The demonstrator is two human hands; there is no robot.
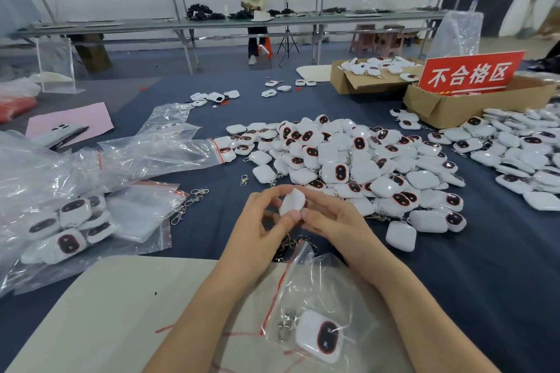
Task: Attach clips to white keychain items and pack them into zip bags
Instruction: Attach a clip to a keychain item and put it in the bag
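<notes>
Both hands raised over table: left hand (266,221), right hand (330,218) fingers curled, pinching white keychain item (291,201).

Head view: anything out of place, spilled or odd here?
Nothing looks damaged. Loose clips lie scattered on the blue cloth, apart from the keychain pile, and a few stray keychains sit at the far edge.

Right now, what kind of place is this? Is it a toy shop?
Probably a factory packing room, not a shop: a big pile of white keychain items on the table, clear zip bags beside it, and long workbenches behind.
</notes>
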